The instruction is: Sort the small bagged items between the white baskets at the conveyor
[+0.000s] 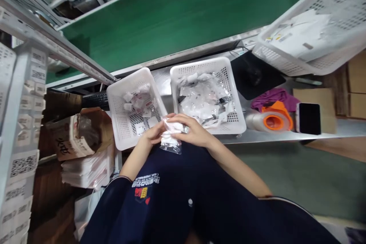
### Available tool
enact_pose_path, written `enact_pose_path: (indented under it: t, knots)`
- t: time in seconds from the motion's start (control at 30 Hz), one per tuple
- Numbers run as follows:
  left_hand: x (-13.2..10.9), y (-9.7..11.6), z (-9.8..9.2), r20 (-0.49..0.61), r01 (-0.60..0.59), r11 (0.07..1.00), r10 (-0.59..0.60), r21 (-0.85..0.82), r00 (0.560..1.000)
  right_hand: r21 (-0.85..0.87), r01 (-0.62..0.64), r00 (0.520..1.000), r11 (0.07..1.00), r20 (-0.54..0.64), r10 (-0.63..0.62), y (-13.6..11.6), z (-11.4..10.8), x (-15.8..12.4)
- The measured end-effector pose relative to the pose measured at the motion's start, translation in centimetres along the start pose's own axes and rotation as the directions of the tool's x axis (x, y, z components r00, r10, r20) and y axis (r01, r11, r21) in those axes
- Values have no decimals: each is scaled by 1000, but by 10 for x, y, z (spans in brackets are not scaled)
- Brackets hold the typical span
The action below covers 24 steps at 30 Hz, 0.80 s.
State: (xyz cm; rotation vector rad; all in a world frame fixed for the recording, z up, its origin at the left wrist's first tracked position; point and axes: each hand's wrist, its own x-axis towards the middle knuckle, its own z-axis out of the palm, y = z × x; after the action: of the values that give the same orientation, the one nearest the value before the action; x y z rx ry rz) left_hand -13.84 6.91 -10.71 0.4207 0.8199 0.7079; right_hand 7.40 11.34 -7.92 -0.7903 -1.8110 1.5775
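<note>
Both my hands meet in front of my chest on a small clear plastic bag with white contents. My left hand pinches the bag's left side, fingers closed. My right hand curls over the top of the same bag. Just beyond them stand two white perforated baskets: the left basket holds several small white packets, the right basket holds a heap of clear plastic bags.
A green conveyor belt runs behind the baskets. On the metal ledge to the right lie a tape roll with orange core, a dark phone, purple cloth and a large white basket. Labelled shelving and cartons stand left.
</note>
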Motion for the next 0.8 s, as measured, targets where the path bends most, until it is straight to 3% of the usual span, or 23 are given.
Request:
enact_pose_path:
  t: [0.1, 0.23, 0.3, 0.43, 0.5, 0.57, 0.7, 0.73, 0.8]
  knots:
    - [-7, -7, 10, 57, -7, 1000, 7, -7, 998, 123, -108, 982, 987, -139, 125, -5, 2, -8]
    - [-18, -14, 19, 78, 19, 993, -28, 113, 997, 150, -137, 910, 979, -372, 185, -9, -6, -23]
    - [-24, -7, 19, 66, 17, 982, -30, 187, 997, 142, -149, 845, 979, -496, 201, -4, -17, -32]
    - [-31, 22, 15, -39, -142, 947, 160, 287, 986, 190, -109, 649, 976, -730, 215, 14, -40, -43]
    - [-26, 30, 21, -62, -171, 941, 198, 292, 978, 195, -75, 586, 978, -785, 202, 17, -43, -44]
    - [-14, 25, 32, -68, -134, 950, 159, 283, 985, 172, -82, 581, 982, -792, 187, 14, -38, -40]
    - [9, 2, 54, -147, -55, 958, 100, 280, 984, 307, -98, 668, 947, -685, 291, 4, -22, -33]
    - [10, -2, 55, -166, -57, 957, 108, 285, 980, 383, -87, 671, 920, -660, 338, 5, -23, -33]
    - [5, -3, 48, -207, -99, 946, 168, 307, 964, 471, -44, 621, 881, -678, 394, 14, -35, -38]
